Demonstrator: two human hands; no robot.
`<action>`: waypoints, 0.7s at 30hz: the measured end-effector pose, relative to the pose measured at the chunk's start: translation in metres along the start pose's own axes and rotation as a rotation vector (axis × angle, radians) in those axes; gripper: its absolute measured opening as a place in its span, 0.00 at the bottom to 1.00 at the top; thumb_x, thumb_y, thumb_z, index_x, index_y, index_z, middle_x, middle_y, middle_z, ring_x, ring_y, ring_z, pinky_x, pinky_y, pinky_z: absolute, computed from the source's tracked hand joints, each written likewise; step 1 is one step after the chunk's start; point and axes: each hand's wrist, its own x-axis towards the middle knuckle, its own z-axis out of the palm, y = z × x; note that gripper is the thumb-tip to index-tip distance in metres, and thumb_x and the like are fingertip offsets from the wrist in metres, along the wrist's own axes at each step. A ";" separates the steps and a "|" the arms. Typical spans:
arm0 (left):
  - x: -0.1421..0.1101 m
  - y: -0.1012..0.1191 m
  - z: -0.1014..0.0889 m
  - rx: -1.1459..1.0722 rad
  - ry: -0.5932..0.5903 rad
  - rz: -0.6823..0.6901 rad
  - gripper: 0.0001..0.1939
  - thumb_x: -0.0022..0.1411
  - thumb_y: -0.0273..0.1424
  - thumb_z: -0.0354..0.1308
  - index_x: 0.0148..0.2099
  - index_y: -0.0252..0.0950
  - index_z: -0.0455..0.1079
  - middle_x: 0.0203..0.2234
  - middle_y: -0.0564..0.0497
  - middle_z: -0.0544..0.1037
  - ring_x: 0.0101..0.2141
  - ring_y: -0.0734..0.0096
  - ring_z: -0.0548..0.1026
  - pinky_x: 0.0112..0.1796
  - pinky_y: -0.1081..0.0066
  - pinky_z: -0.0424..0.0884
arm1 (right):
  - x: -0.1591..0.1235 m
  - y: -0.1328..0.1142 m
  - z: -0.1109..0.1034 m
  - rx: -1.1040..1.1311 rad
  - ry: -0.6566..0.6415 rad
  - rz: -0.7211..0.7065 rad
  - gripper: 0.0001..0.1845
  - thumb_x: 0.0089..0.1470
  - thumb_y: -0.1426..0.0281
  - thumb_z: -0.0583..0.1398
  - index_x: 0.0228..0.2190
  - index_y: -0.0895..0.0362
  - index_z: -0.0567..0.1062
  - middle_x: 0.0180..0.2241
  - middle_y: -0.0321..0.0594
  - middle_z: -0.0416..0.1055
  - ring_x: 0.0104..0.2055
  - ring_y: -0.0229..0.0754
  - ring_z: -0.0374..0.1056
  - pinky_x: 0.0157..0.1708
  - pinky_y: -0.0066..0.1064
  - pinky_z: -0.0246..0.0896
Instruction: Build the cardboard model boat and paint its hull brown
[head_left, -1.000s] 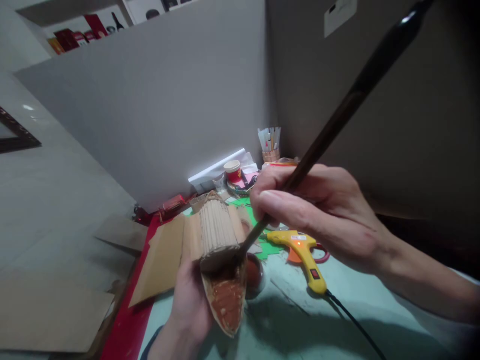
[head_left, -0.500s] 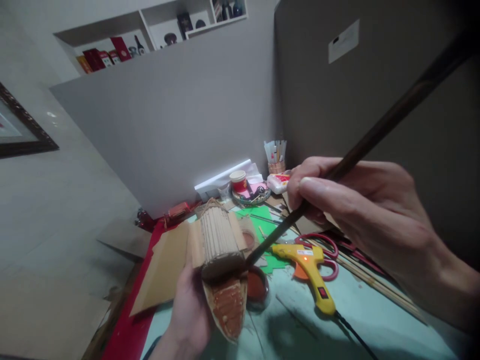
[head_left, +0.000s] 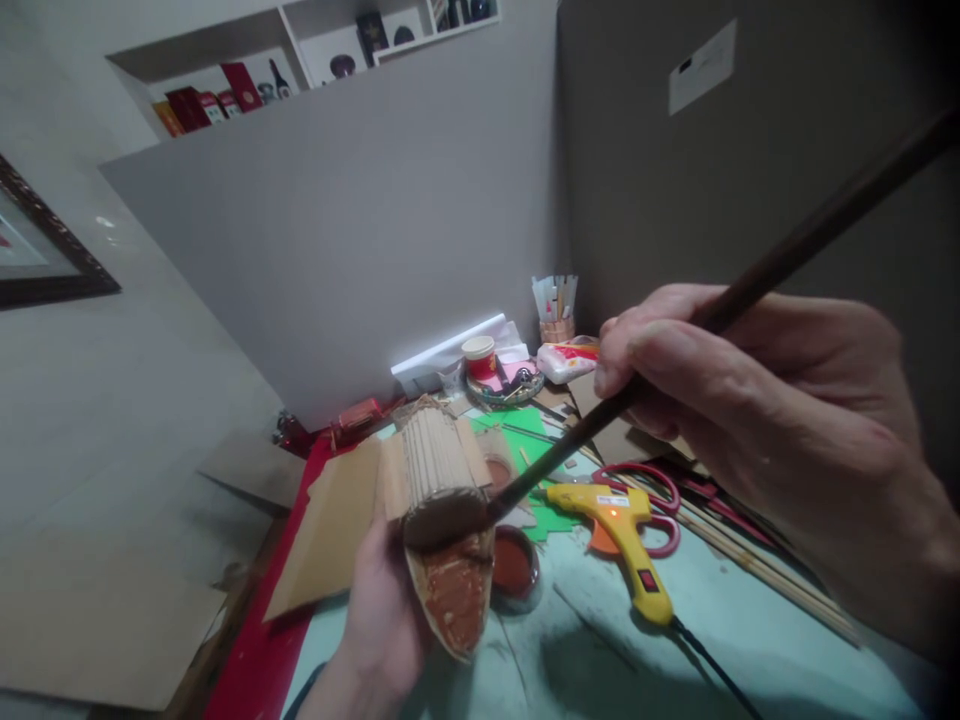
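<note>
My left hand (head_left: 386,610) is closed around the left side of a small model boat (head_left: 442,455), made of cardboard and thin strips with a ribbed, arched canopy. Its pointed front deck (head_left: 456,590) is coated reddish brown. In my right hand (head_left: 757,400) a long dark paintbrush (head_left: 577,436) is pinched between thumb and fingers. The brush's tip reaches the canopy's lower right edge, above the deck; whether it touches is unclear. Just right of the boat, a small round pot (head_left: 517,568) holds reddish-brown paint.
A yellow glue gun (head_left: 626,530) with a lit orange light and red-handled scissors (head_left: 671,490) lie to the right, near long thin sticks (head_left: 765,570). Cardboard (head_left: 330,525) lies at left. A red-and-white cup (head_left: 480,358) and a holder of strips (head_left: 556,318) stand behind.
My right hand has shifted right and slightly up, and the brush now lies at a flatter angle. The boat stays in my left hand, its front end slightly higher in view.
</note>
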 end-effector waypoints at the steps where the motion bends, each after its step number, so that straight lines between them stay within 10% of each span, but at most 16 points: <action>1: -0.001 0.000 0.000 -0.001 -0.010 -0.013 0.22 0.65 0.27 0.43 0.54 0.25 0.72 0.29 0.38 0.84 0.34 0.53 0.83 0.40 0.56 0.79 | 0.000 0.000 0.000 -0.005 -0.013 0.004 0.13 0.62 0.66 0.63 0.25 0.55 0.78 0.25 0.35 0.66 0.24 0.31 0.59 0.19 0.25 0.49; 21: -0.006 -0.004 0.005 -0.002 -0.081 -0.121 0.26 0.64 0.36 0.47 0.55 0.21 0.71 0.39 0.31 0.83 0.35 0.50 0.82 0.40 0.56 0.77 | -0.001 -0.002 0.000 -0.151 -0.256 -0.055 0.12 0.65 0.67 0.58 0.29 0.55 0.73 0.26 0.32 0.64 0.27 0.31 0.62 0.26 0.24 0.56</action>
